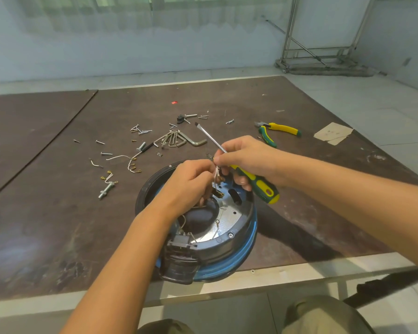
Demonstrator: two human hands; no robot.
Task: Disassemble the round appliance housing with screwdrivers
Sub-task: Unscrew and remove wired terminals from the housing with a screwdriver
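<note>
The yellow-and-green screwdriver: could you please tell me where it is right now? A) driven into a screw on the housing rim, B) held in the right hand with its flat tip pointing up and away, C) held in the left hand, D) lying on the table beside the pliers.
B: the right hand grips the screwdriver, its flat tip raised away from the housing.

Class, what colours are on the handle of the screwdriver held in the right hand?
Yellow and green, with a red patch near the end; the head view shows it.

Yellow-green pliers (pixel 274 131), a bunch of hex keys (pixel 179 139) and a paper scrap (pixel 333 133) lie on the table (pixel 46 189).
</note>
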